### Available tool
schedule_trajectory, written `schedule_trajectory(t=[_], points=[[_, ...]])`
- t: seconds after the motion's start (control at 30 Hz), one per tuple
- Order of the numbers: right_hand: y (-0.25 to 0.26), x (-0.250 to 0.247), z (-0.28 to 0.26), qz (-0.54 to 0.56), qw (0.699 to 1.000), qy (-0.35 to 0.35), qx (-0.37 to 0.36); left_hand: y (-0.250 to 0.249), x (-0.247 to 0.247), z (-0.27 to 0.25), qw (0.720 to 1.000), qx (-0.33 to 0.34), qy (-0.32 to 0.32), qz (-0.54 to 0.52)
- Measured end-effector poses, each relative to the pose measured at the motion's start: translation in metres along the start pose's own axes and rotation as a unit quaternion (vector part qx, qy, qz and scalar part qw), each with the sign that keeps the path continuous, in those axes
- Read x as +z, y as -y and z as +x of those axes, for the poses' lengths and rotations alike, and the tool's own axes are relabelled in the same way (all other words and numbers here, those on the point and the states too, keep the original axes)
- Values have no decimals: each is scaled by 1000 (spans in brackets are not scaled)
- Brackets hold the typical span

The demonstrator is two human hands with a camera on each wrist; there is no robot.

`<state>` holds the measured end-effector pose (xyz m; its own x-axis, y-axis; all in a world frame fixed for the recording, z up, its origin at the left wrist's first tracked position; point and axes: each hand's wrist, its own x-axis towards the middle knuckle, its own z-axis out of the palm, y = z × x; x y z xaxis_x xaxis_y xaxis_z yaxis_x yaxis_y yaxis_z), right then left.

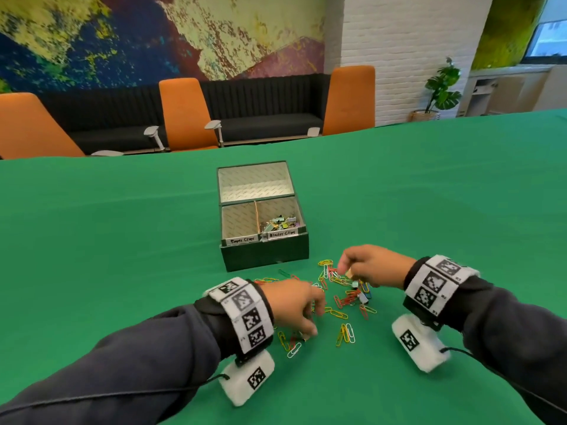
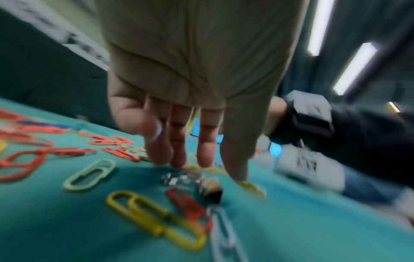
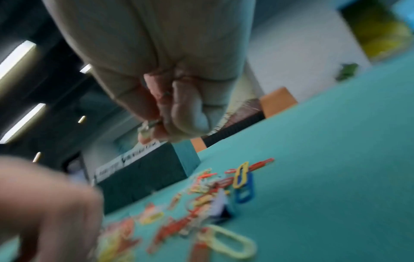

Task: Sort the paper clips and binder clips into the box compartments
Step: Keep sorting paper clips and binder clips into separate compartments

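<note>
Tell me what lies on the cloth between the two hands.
Head view: loose coloured paper clips and a few binder clips lie scattered between the left hand and right hand.

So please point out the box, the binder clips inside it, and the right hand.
box (image 1: 267, 256), head view, bare front wall.
binder clips (image 1: 279, 222), head view, middle of pile.
right hand (image 1: 372, 265), head view, back of hand.

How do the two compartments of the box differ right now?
The Binder Clips compartment, on the right, holds a heap of small binder clips; the Paper Clips compartment, on the left, looks bare. Their handwritten labels read differently. The left one looks slightly narrower. Both share the dark box, one divider and the same pale lining.
</note>
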<state>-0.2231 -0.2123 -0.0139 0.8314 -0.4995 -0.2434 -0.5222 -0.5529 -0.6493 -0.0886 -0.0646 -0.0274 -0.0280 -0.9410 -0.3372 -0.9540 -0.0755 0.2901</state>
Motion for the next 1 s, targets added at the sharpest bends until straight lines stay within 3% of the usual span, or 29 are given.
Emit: schedule_trajectory(t=[0.07, 0.13, 0.2, 0.27, 0.33, 0.47, 0.57, 0.63, 0.7, 0.8, 0.9, 1.0], points=[[-2, -3, 2, 233, 971, -37, 35, -8, 4, 4, 995, -1, 47, 83], [-4, -3, 5, 416, 905, -62, 65, -11, 6, 6, 992, -3, 58, 110], [-5, -3, 5, 515, 849, -68, 99, -12, 5, 5, 992, -4, 59, 115], [-5, -2, 5, 549, 823, -66, 130, -10, 4, 3, 992, -8, 55, 114], [-3, -1, 5, 526, 836, -66, 143, -7, 4, 1, 994, -19, 42, 98], [-5, 1, 12, 398, 905, -63, 137, 6, -5, -4, 997, -64, -45, -15], [-1, -4, 12, 256, 956, -36, 139, 25, -13, -8, 976, -101, -122, -148], [4, -7, 11, 103, 988, -16, 115, 36, -15, -12, 960, -116, -154, -202], [11, -7, 11, -48, 994, -15, 94, 42, -17, -18, 959, -128, -154, -200], [15, -3, 13, -166, 982, 6, 92, 47, -16, -23, 967, -143, -143, -154], [21, 1, 14, -192, 977, 32, 91, 53, -16, -25, 953, -130, -159, -221], [27, 3, 14, -183, 981, 25, 65, 60, -20, -30, 915, -116, -182, -342]])
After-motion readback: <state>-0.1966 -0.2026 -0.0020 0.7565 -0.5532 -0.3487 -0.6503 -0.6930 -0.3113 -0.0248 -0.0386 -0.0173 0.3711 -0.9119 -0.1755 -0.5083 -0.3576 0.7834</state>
